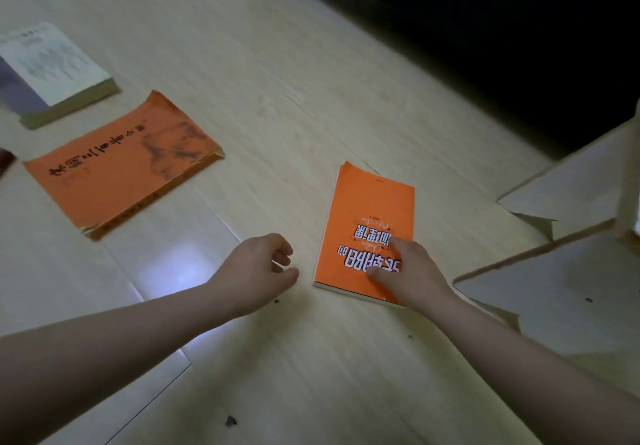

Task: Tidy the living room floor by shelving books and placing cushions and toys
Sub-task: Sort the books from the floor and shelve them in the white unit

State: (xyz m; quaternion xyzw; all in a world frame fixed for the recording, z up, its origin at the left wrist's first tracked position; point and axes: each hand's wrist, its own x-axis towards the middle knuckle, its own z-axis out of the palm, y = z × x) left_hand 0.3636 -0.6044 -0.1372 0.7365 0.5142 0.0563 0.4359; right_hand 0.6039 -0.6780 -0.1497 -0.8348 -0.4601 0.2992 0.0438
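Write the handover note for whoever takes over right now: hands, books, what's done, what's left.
Right hand: fingers rest on the small orange book, not gripping it.
Left hand: loosely curled, holds nothing, beside that book.
Large orange book and white book lie on the floor.
Done: nothing shelved in view.
Left: all three books; cushions and toys not in view.

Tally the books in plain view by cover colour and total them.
Orange: 2, the worn book and the lettered book that the right hand touches.
White: 1, the pale book.
Total: 3.
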